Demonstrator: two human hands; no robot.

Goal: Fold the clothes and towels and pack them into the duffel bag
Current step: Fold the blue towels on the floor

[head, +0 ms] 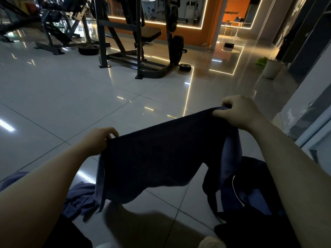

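Right at the bottom edge, a pale rounded shape [212, 242] is glimpsed, too cropped to be identified. Just beyond it, on the right, a dark duffel bag [254, 199] is seen slumped on the glossy tiled floor [53, 97], partly hidden behind the right forearm; whether its mouth is open cannot be told. On the left, a crumpled blue cloth [80, 197] is spread on the tiles, half covered by the left forearm.

Between the two, one dark navy towel [161, 158] is held up in the air, stretched flat, its lower edge hanging clear of the floor and sagging unevenly. Its top left corner is pinched by the left hand [100, 138], thumb and fingertips closed on the hem. The top right corner is gripped by the right hand [240, 111], fingers curled tightly over a bunched fold, held higher and farther out than the left. A lighter blue underside is shown below the right wrist.

So, counted: one towel in the hands, one cloth on the floor, one bag.

Farther out, a weight rack [136, 38] is seen, with a loose plate [185, 67] lying at its foot. A pale bucket [271, 68] is stood by the right wall, a green item just beside it. Glowing light strips are seen framing the orange wall at the back.
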